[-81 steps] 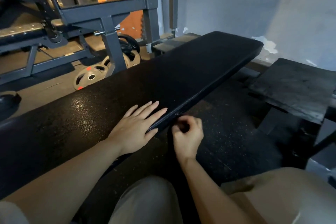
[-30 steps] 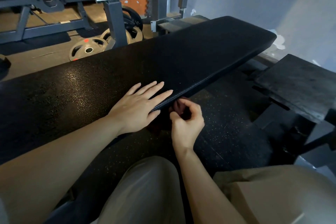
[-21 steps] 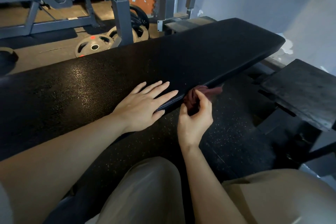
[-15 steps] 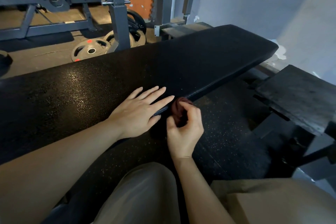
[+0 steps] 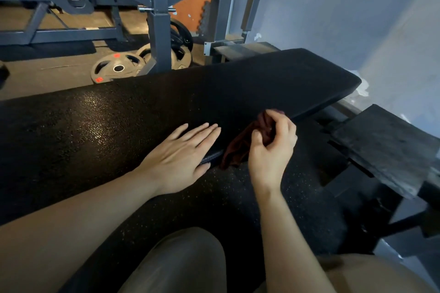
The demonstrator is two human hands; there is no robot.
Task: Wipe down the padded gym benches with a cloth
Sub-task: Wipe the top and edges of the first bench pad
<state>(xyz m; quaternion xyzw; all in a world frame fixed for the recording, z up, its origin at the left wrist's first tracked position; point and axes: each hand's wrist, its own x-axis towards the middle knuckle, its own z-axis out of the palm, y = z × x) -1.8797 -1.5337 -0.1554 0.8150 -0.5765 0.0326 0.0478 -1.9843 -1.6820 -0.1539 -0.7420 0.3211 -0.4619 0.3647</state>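
Note:
A long black padded bench runs from the lower left to the upper right. My left hand lies flat on its near edge, fingers straight. Just right of it, my right hand grips a dark red cloth against the bench's side edge. Part of the cloth hangs below the hand; the rest is bunched inside the fingers.
A second dark padded block stands at the right. Grey steel rack frames and weight plates sit behind the bench on the floor. A grey wall closes the right side. My knees fill the bottom.
My right hand has slid right along the bench's side edge with the cloth, which now shows more and hangs loose. My left hand stays flat on the pad.

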